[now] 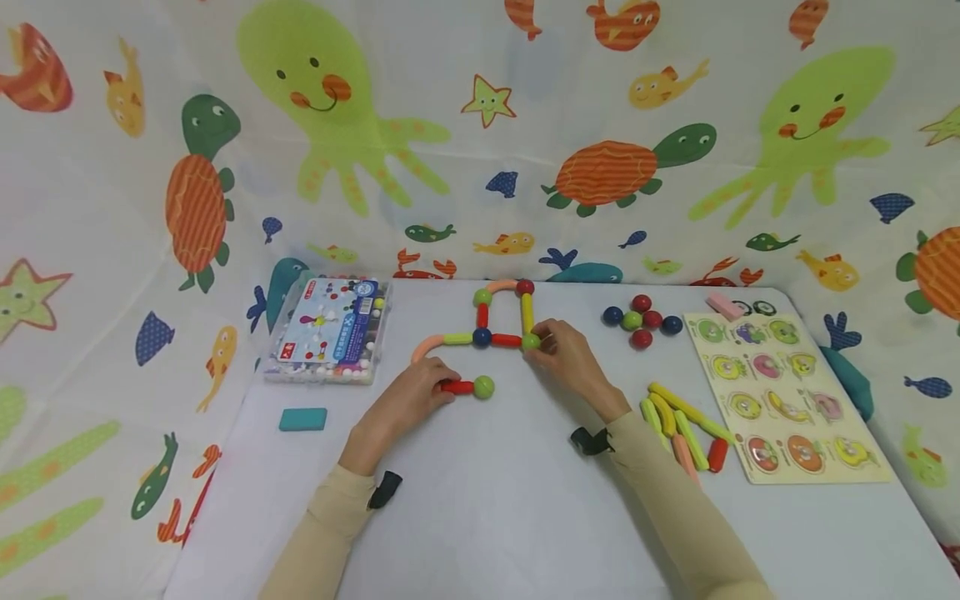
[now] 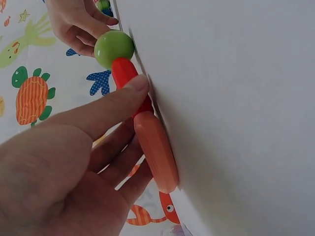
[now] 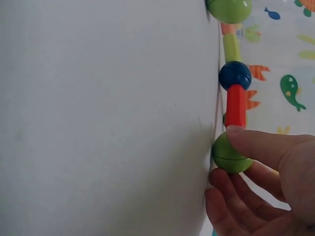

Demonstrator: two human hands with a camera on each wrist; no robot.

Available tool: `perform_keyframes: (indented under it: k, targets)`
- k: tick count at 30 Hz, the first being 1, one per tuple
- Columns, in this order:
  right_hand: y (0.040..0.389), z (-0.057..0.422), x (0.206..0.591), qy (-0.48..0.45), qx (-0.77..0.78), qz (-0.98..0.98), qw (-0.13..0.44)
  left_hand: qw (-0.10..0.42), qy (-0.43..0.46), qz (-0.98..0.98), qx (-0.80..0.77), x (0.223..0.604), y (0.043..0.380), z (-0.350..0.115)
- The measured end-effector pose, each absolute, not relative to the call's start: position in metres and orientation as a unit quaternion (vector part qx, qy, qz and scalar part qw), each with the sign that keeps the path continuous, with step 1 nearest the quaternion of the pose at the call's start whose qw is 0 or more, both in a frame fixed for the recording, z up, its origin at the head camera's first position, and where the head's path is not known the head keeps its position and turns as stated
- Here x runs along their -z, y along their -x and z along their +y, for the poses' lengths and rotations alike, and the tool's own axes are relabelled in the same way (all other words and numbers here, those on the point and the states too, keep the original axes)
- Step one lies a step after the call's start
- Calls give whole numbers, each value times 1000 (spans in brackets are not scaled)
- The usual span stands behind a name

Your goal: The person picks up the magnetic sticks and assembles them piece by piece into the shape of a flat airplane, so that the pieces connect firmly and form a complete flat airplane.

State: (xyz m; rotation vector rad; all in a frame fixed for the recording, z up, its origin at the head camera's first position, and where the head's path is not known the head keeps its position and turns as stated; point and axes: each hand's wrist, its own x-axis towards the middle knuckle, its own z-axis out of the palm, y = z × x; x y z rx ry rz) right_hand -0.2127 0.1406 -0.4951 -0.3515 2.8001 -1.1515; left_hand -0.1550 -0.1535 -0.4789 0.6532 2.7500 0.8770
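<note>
**Q:** Head view: what does each hand hold?

**A:** The left hand (image 1: 405,398) pinches the near red rod (image 1: 461,387), whose right end meets the near green ball (image 1: 483,387). The right hand (image 1: 567,357) grips the corner green ball (image 1: 531,342) with thumb and fingers.

**Q:** Which pieces adjoin the corner green ball?

**A:** The corner red rod (image 1: 506,340) runs left to the blue ball (image 1: 482,337); the yellow rod (image 1: 527,312) runs back to the red ball (image 1: 525,287). A peach arc (image 1: 502,285) links that to the far green ball (image 1: 482,297), and the inner red rod (image 1: 482,317) returns to the blue ball. The lime rod (image 1: 458,339) and the curved peach rod (image 1: 429,343) extend leftward.

**Q:** What surrounds them?

**A:** On the white table (image 1: 480,500), a plastic case (image 1: 326,329) and a teal block (image 1: 303,419) lie at left; a ball cluster (image 1: 652,320), a rod pile (image 1: 691,439) and a fruit board (image 1: 817,476) lie at right.

**Q:** Left wrist view?

**A:** The left thumb presses the near red rod against the fingers. A peach piece (image 2: 156,152) shows at the rod's nearer end; whether they join cannot be told.

**Q:** Right wrist view?

**A:** The right thumb lies on the corner green ball, with fingers curled below. The corner red rod, blue ball and lime rod line up beyond.
</note>
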Motion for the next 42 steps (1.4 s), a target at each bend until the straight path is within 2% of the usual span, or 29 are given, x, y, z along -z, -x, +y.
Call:
perform_keyframes:
  k: [6, 14, 17, 24, 32, 35, 42]
  targets:
    - [218, 140, 496, 115, 385, 915, 39, 80, -236, 923, -293, 481, 160, -153]
    - [215, 149, 486, 117, 385, 915, 18, 97, -228, 917, -314, 481, 161, -147]
    - [207, 164, 475, 112, 398, 910, -21, 99, -223, 912, -329, 479, 161, -143]
    - [177, 218, 448, 88, 400, 896, -173, 109, -214, 907, -346, 477, 164, -136]
    - [127, 270, 443, 40, 402, 877, -258, 110, -226, 899, -360, 481, 166, -132]
    - [111, 283, 446, 11, 393, 882, -261, 109, -229, 897, -361, 482, 166, -131]
    - [81, 297, 459, -28, 362, 907, -212, 106, -227, 898, -363, 483, 167, -129]
